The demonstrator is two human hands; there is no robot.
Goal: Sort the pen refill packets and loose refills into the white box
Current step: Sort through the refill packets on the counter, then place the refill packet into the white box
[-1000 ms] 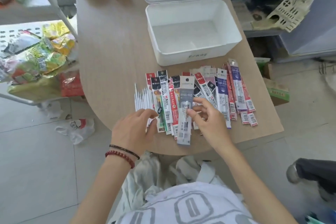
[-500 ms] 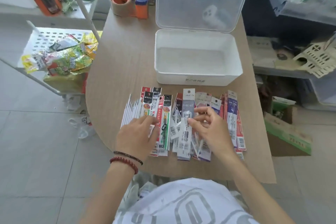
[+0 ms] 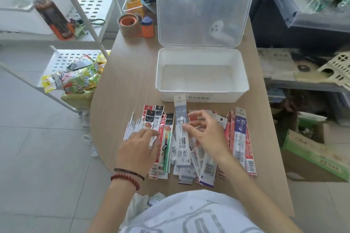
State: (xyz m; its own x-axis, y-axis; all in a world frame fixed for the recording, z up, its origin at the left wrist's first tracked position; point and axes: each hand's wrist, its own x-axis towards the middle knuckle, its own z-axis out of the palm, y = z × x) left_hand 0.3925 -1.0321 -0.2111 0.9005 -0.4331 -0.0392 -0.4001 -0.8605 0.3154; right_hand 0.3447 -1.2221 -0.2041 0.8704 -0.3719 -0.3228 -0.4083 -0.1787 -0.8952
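The right hand (image 3: pixel 206 136) is in the middle of the frame. It pinches a grey packet (image 3: pixel 180 114) with its thumb and fingertips. The grey packet sticks out to the left of the hand, and its top end shows in front of the white box (image 3: pixel 223 97). The white box sits above the hands, in the upper middle, with its clear lid (image 3: pixel 204 11) standing open.

The left hand (image 3: pixel 137 149) lies flat, fingers close together, on the red and black packets (image 3: pixel 155 117) at the lower left. The loose refills (image 3: pixel 132 126) lie just left of that hand, and it hides some of their lower ends.

There is one box, one lid and two hands. The packets on the wooden table (image 3: pixel 128 81) overlap too much to count. The thin white refills are too blurry to count.
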